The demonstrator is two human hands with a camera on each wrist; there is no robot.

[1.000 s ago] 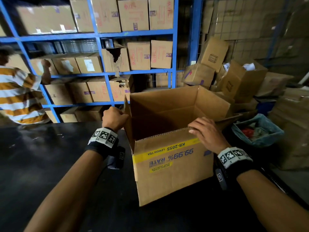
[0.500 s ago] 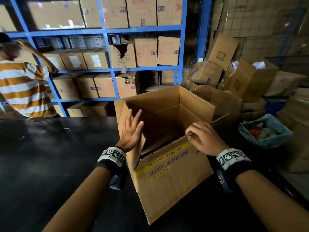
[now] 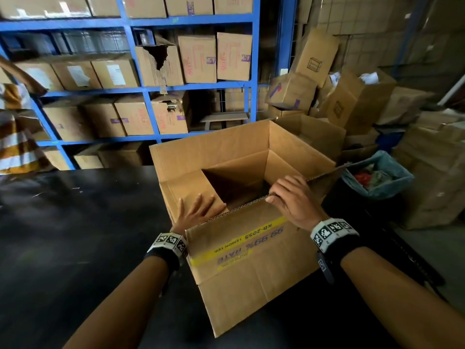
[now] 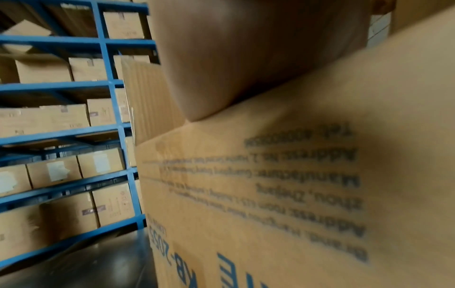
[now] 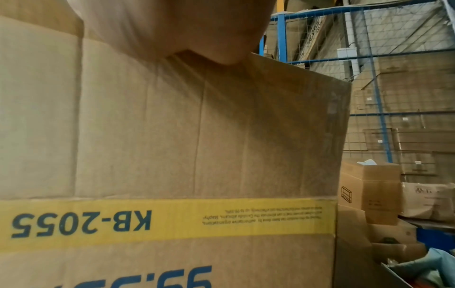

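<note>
An open cardboard box (image 3: 251, 268) with a yellow band and "KB-2055" print stands on the black table (image 3: 75, 248). My left hand (image 3: 196, 210) lies flat with straight fingers on the box's left flap (image 3: 186, 190), which is folded in over the opening. My right hand (image 3: 294, 200) holds the upright near flap (image 3: 241, 222), fingers curled over its corrugated top edge. The far flap (image 3: 214, 152) and right flap stand up. The left wrist view shows my palm (image 4: 246, 58) against the box's printed side (image 4: 270, 194). The right wrist view shows my palm (image 5: 172, 25) on the near flap (image 5: 197, 126).
Blue shelving (image 3: 255, 71) packed with cartons stands behind the table. A person in a striped shirt (image 3: 15, 147) is at the far left. Loose cartons (image 3: 357, 102) pile up at the right, with a blue-lined bin (image 3: 377, 175) beside the table.
My left hand went from the outside of the left flap to pushing it in and down over the opening. The box turned slightly; my right hand kept hold of the near flap.
</note>
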